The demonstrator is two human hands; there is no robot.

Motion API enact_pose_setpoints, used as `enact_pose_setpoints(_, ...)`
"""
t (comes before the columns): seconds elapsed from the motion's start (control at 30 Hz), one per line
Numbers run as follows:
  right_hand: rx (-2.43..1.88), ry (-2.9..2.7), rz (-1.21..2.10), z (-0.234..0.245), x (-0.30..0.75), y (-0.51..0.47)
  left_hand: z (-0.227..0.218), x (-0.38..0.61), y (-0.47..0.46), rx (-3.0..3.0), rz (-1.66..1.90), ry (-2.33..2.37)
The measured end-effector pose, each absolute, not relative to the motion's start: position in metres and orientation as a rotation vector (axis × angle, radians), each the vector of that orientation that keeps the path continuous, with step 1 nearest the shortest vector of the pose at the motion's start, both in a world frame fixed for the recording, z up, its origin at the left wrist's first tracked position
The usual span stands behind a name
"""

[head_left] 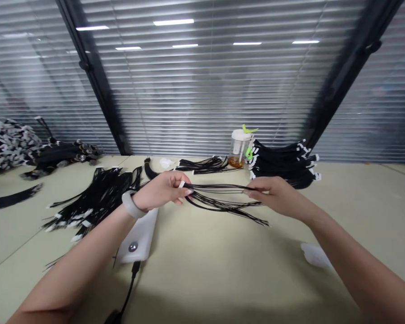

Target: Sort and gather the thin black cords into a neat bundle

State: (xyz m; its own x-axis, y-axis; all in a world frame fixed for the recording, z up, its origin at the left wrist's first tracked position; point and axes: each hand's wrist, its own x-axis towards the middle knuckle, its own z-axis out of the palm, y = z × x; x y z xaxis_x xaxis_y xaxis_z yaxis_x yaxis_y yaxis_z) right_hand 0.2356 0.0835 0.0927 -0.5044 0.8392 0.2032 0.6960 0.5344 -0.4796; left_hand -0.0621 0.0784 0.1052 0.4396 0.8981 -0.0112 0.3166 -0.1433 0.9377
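A wire harness [219, 204] of thin black wires with a white connector at its left end is stretched between my hands, above the table. My left hand [167, 189] pinches it just by the white connector. Some of its wires are pinched between thumb and fingers of my right hand [273, 193]; the other wires fan out loosely below, their ends free. A white box-shaped device [140, 238] with a round dark button lies partly under my left forearm, a black cable [130, 285] plugged into its near end.
Left on the table [202, 279] lies a spread of black harnesses [101, 193], with bigger piles [10, 144] behind. At the back are more loose wires [205, 165], a lidded cup [239, 148] and a stacked bundle [283, 162]. A white object [313, 255] sits beside my right forearm.
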Motion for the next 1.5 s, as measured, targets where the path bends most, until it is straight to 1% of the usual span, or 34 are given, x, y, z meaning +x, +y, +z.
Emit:
enact_pose_setpoints(0.2, -1.416, -2.445, 0.384, 0.093, 0.244, 0.080, 0.102, -0.056, 0.079, 1.587, 0.742, 1.137)
enact_pose_setpoints(0.43, -1.467, -2.484, 0.409, 0.094, 0.249, 0.083, 0.098, -0.071, 0.093, 1.460, 1.058, 1.249)
enact_pose_setpoints(0.57, -1.436, -2.412, 0.407, 0.106, 0.243, 0.069, 0.089, -0.077, 0.106, 1.447, 1.157, 1.347)
enact_pose_setpoints(0.7, -1.395, -2.302, 0.391, 0.112, 0.229, 0.046, 0.081, -0.075, 0.115, 1.505, 1.201, 1.565)
enact_pose_setpoints(0.83, -1.200, -2.217, 0.356, 0.115, 0.217, 0.025, 0.077, -0.075, 0.118, 1.841, 1.071, 1.894)
enact_pose_setpoints(0.93, -1.044, -2.106, 0.426, 0.118, 0.212, 0.013, 0.075, -0.072, 0.117, 2.051, 0.895, 2.018)
enact_pose_setpoints(1.0, -0.968, -1.963, 0.543, 0.121, 0.212, 0.009, 0.073, -0.068, 0.114, 2.088, 0.812, 1.978)
enact_pose_setpoints(1.1, -0.762, -1.760, 0.845, 0.120, 0.216, 0.012, 0.071, -0.059, 0.107, 2.133, 0.691, 1.853)
enact_pose_setpoints(1.17, -0.655, -1.644, 0.989, 0.115, 0.219, 0.021, 0.071, -0.054, 0.100, 2.160, 0.622, 1.777)
enact_pose_setpoints(1.23, -0.687, -1.546, 0.946, 0.106, 0.221, 0.033, 0.073, -0.050, 0.093, 2.167, 0.578, 1.708)
enact_pose_setpoints(1.3, -0.759, -1.507, 0.754, 0.097, 0.222, 0.048, 0.075, -0.048, 0.087, 2.137, 0.542, 1.629)
enact_pose_setpoints(1.37, -0.805, -1.501, 0.661, 0.093, 0.224, 0.060, 0.077, -0.045, 0.082, 2.078, 0.511, 1.561)
enact_pose_setpoints(1.4, -0.816, -1.514, 0.641, 0.092, 0.225, 0.065, 0.077, -0.044, 0.080, 2.039, 0.501, 1.541)
enact_pose_setpoints(1.5, -0.854, -1.598, 0.730, 0.098, 0.222, 0.073, 0.072, -0.036, 0.076, 1.897, 0.503, 1.523)
